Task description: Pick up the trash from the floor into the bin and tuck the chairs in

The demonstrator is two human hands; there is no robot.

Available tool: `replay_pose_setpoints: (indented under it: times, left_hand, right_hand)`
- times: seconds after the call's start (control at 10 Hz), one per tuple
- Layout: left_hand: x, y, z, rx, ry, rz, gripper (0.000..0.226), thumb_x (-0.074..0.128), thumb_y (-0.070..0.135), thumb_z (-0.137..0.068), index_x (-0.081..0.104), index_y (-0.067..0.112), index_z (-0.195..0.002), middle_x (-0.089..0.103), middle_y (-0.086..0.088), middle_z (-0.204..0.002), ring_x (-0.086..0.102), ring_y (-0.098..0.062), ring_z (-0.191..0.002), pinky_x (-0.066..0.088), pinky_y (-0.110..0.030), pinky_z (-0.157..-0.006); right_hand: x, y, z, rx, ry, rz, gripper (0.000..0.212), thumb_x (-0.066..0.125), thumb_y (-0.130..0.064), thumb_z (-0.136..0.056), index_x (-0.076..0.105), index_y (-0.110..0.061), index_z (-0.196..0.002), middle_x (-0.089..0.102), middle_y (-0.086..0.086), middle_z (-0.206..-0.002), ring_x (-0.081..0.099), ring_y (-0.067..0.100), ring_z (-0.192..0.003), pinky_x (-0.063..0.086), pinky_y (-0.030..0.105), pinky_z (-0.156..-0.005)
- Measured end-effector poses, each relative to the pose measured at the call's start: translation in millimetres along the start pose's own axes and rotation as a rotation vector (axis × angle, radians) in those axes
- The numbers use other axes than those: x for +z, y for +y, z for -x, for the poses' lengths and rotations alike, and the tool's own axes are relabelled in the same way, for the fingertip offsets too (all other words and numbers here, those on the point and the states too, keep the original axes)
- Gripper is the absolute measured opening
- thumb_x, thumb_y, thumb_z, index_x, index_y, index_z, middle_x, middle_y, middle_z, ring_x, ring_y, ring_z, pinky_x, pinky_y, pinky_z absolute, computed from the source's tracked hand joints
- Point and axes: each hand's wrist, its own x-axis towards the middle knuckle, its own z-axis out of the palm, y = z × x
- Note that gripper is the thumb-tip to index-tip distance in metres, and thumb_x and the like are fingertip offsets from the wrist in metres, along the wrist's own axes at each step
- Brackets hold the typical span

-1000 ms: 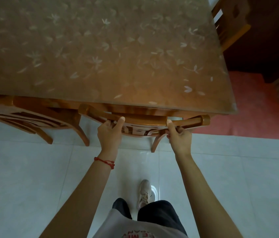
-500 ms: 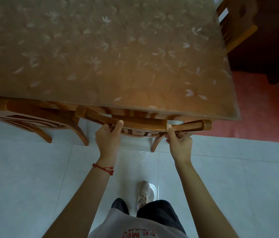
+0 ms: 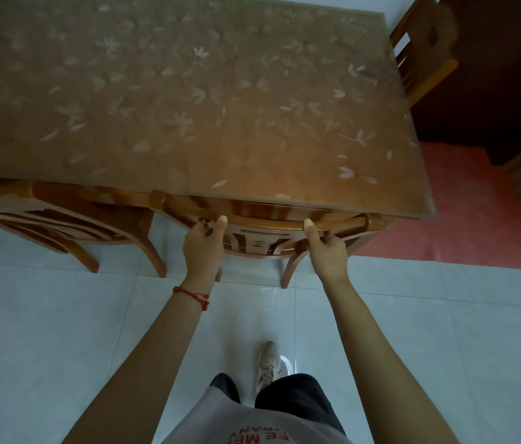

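Here, both hands, left hand (image 3: 203,251) and right hand (image 3: 328,253), gripping chair (image 3: 268,224) against table (image 3: 188,107), neighbouring chair (image 3: 60,216) alongside.

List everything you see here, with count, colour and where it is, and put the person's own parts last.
table: one, brown top with pale flower print, upper frame
held chair: one, orange-brown wood, at the table's near edge, centre
second chair: one, same wood, left, at the near edge
third chair: one, same wood, at the table's right end
mat: one, red, floor at right
floor: pale glossy tiles
shoe: one, light, bottom centre
bracelet: one, red, left wrist
left hand: grips the held chair's top rail
right hand: grips the same rail
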Motion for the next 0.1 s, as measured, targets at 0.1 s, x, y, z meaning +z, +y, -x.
replay_pose_setpoints:
  times: [0.1]
  left_hand:
    - [-9.4, -2.8, 12.8, 0.057, -0.045, -0.098, 0.021, 0.044, 0.031, -0.092, 0.053, 0.028, -0.073, 0.050, 0.006, -0.071, 0.045, -0.004, -0.064, 0.037, -0.012, -0.057]
  right_hand:
    - [-2.2, 2.6, 13.8, -0.049, -0.035, 0.058, 0.037, 0.039, -0.043, -0.093, 0.061, -0.014, -0.083, 0.064, 0.001, -0.081, 0.057, 0.014, -0.078, 0.037, 0.026, -0.073]
